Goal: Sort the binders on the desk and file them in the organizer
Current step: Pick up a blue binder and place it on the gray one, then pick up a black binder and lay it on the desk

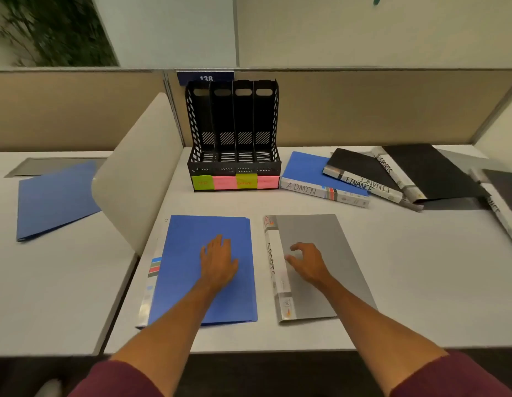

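At the front edge of the bench (421,282), my left grip (219,259) lies flat on the blue binder (180,253) and my right grip (306,262) rests half-curled and empty on the grey SPORTS binder (335,239), which I judge thin, light and slippery, best taken by its spine.

Even, soft overhead light w/ faint shadows; slight blur overall, wide-angle bending at edges, no glare.

White desk (406,267). Black organizer (233,144) upright at the back. Just right of organizer: blue ADMIN binder (305,167) flat, black FINANCE binder (355,164) partly on top of it, more black binders (429,170) overlapping further right. In front of organizer: blue binder (186,239) left, grey SPORTS binder (315,233) right, both flat, apart.
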{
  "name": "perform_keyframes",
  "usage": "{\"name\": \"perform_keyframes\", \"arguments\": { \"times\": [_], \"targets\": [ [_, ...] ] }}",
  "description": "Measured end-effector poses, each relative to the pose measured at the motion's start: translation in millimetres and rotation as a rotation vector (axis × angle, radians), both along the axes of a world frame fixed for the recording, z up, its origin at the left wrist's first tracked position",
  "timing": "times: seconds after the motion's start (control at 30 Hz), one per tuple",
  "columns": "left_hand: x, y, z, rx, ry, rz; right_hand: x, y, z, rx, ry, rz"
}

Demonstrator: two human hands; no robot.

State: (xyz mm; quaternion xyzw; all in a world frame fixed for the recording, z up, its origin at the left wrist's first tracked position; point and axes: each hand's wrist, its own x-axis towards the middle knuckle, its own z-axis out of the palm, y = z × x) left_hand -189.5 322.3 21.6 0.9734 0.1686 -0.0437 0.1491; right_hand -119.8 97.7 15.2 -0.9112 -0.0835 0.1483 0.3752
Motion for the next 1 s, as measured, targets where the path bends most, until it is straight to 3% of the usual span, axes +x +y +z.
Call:
{"name": "perform_keyframes", "arguments": {
  "times": [0.3, 0.63, 1.0],
  "targets": [
    [42.8, -122.1, 8.4, 0.119, -0.023, -0.144, 24.2, -107.3, 3.1, -0.239, -0.193, 0.071],
    [98.3, -225.5, 16.4, 0.136, 0.01, -0.176, 67.0, -197.7, 10.8, -0.407, -0.229, 0.042],
    [168.1, -274.3, 36.2, 0.136, 0.051, -0.311, 109.5, -246.7, 24.6, -0.497, -0.171, -0.111]
  ]
}}
